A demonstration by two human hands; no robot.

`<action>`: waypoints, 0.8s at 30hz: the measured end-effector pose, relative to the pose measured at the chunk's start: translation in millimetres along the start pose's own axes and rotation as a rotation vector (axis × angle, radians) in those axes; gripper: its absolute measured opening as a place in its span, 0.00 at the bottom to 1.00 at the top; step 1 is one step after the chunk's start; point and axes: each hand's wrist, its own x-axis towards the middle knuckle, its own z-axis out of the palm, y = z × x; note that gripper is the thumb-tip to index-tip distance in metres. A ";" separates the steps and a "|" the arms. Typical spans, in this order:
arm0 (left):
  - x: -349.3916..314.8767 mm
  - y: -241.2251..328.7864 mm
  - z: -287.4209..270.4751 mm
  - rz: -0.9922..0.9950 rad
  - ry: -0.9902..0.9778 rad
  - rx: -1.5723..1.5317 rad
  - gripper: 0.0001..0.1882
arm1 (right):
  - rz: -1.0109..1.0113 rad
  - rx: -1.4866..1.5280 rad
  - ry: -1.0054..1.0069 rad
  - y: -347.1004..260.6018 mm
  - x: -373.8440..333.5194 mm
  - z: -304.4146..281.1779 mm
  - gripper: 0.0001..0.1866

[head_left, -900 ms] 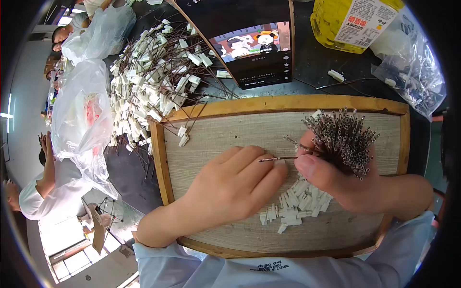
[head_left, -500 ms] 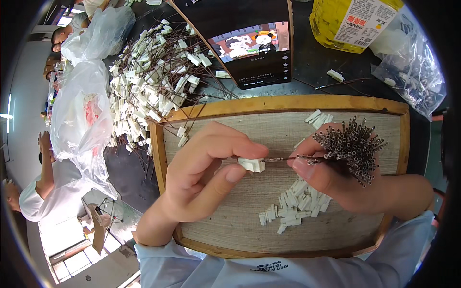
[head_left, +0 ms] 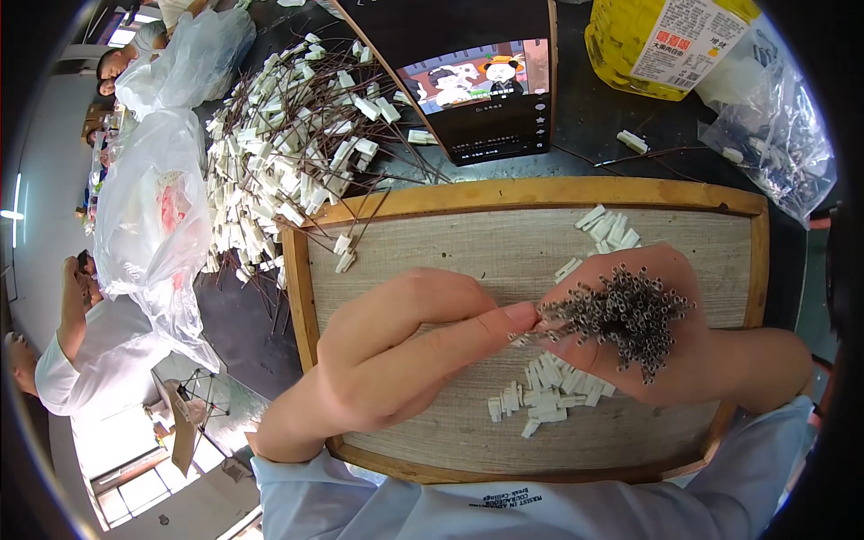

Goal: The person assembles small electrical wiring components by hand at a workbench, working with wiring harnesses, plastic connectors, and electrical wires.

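My right hand (head_left: 666,279) is closed round a thick bundle of thin dark wires (head_left: 630,315), their metal-tipped ends facing up. My left hand (head_left: 414,346) has its thumb and forefinger pinched together at the bundle's left edge, touching the wire ends there. What sits between those fingertips is hidden. Both hands are above a wood-framed tray (head_left: 432,450). Under them lies a loose heap of small white plastic connector housings (head_left: 549,391), and a smaller group of white housings (head_left: 610,227) lies beyond my right hand.
A large pile of white connectors on dark wires (head_left: 279,171) spreads beyond the tray at left. A phone (head_left: 486,126) stands behind the tray, playing a cartoon. A yellow container (head_left: 621,54) and a clear plastic bag (head_left: 778,144) are at far right. Other people sit at left.
My left hand has moved right to the bundle, and the white connector housing it held on a wire no longer shows. My right hand has tipped the bundle slightly down and left.
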 end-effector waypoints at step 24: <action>7.4 -2.5 37.6 0.054 -0.475 0.410 0.22 | 0.297 0.171 0.424 -19.5 7.1 9.7 0.08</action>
